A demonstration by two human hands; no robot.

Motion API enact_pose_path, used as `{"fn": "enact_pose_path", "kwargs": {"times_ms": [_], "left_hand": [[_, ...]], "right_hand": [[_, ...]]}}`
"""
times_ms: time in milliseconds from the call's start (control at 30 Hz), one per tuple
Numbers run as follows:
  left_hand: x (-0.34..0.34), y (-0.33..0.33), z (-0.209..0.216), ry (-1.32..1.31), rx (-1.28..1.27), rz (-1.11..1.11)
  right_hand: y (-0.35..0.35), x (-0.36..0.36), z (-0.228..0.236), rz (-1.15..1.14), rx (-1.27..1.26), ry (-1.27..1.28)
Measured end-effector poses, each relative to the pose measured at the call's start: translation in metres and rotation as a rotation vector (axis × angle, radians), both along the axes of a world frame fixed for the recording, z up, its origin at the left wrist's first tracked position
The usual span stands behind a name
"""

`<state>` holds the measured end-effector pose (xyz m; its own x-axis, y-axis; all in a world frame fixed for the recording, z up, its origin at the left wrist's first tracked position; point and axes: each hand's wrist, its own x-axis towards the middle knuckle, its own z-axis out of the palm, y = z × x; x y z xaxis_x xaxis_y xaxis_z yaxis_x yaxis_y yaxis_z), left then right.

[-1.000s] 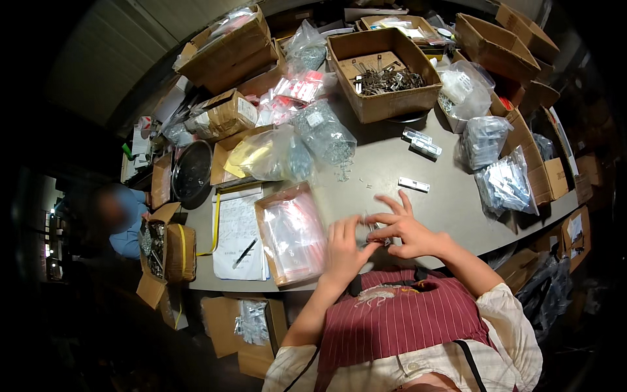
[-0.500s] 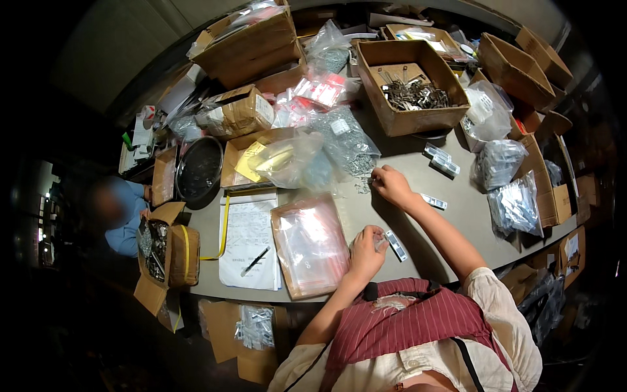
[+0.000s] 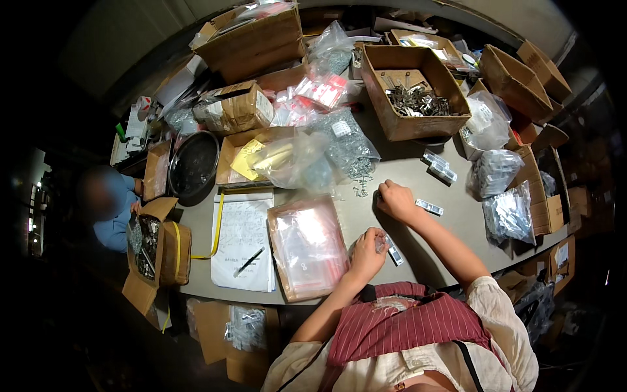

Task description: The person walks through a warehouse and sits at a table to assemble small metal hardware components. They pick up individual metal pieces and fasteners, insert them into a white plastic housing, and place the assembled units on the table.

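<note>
My left hand (image 3: 369,256) is closed around a small clear plastic item (image 3: 379,244), probably a bag, close to the table's front edge. Right beside it lies a small grey-white packaged part (image 3: 394,252), partly hidden by the fingers. Farther out, my right hand (image 3: 396,201) has its fingertips pinched together just above the tabletop; what they hold, if anything, is hidden. Small loose screws (image 3: 361,188) are spread just left of it, at the mouth of a clear bag of screws (image 3: 349,145). Another packaged part (image 3: 429,207) lies by my right wrist.
Left of my hands is a shallow box of clear bags (image 3: 309,248), then a written sheet (image 3: 238,261) with a pen (image 3: 249,261). A carton of metal parts (image 3: 418,127) stands at the back. Filled bags (image 3: 508,215) line the right. A person (image 3: 112,209) sits far left.
My right hand has drawn back from the loose screws, slightly toward me and to the right. The left hand stays in about the same place. The whole view has shifted a little.
</note>
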<state>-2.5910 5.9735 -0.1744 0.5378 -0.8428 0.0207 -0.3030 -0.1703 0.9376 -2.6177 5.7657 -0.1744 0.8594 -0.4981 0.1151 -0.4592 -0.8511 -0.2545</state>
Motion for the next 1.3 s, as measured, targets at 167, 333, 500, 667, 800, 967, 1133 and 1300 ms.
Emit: {"fn": "enact_pose_path", "kwargs": {"times_ms": [167, 333, 500, 667, 800, 967, 1133, 1300], "left_hand": [[0.004, 0.003, -0.017, 0.077, -0.051, 0.03], [0.007, 0.003, -0.004, 0.079, -0.041, 0.124], [0.011, 0.005, 0.045, 0.023, -0.005, 0.06], [0.012, 0.005, 0.06, 0.032, 0.022, 0.021], [0.01, 0.007, 0.05, 0.053, 0.019, 0.049], [0.006, 0.006, 0.051, 0.017, 0.048, 0.063], [0.005, 0.006, 0.047, -0.056, 0.06, 0.05], [0.003, 0.006, 0.035, -0.138, 0.113, 0.034]], "right_hand": [[0.004, 0.005, 0.016, 0.153, 0.069, -0.074], [0.033, -0.043, 0.092, 0.363, 0.632, -0.251], [0.019, -0.058, 0.074, 0.226, 0.554, -0.319], [0.005, -0.042, 0.027, 0.049, 0.11, -0.068], [0.026, -0.027, 0.003, 0.128, -0.108, 0.119], [0.03, -0.037, 0.001, 0.061, -0.115, 0.157], [0.009, -0.06, 0.011, 0.101, -0.003, 0.203], [0.042, -0.078, 0.097, 0.247, 0.569, -0.09]]}}
